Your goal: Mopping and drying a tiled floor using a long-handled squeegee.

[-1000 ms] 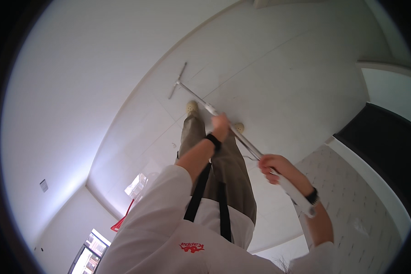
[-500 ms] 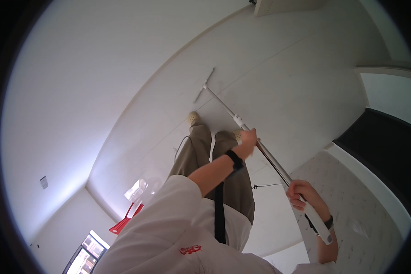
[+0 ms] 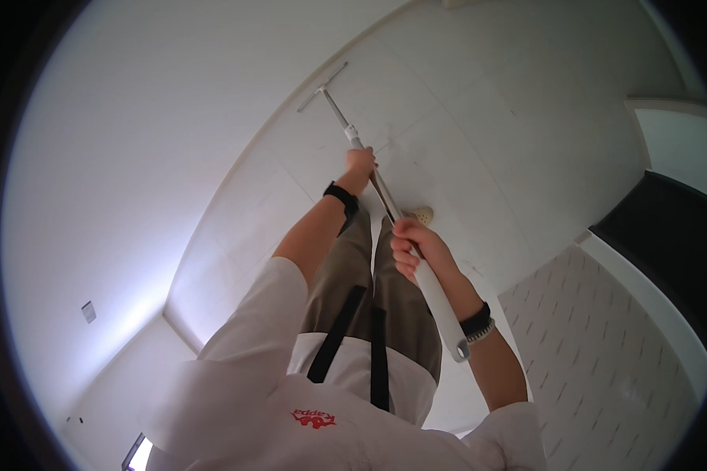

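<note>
A long-handled floor squeegee slants away from me, with a silver pole and a white grip. Its thin bar-shaped head rests on the pale floor near the foot of the left wall. My left hand is closed round the pole just below its white joint. Nearer my body, my right hand wraps the upper end, where the pole meets the white grip. The grip's end sticks out past that hand, beside my right wrist.
A long white wall curves along the left, with a small plate on it. Grey smudges mark the floor tiles. To the right are a black panel and a grey patterned surface. My beige shoe shows beyond the handle.
The squeegee head has moved forward and left, closer to the wall. Both hands have shifted forward and left with the pole. The red dustpan-like thing at lower left is out of sight.
</note>
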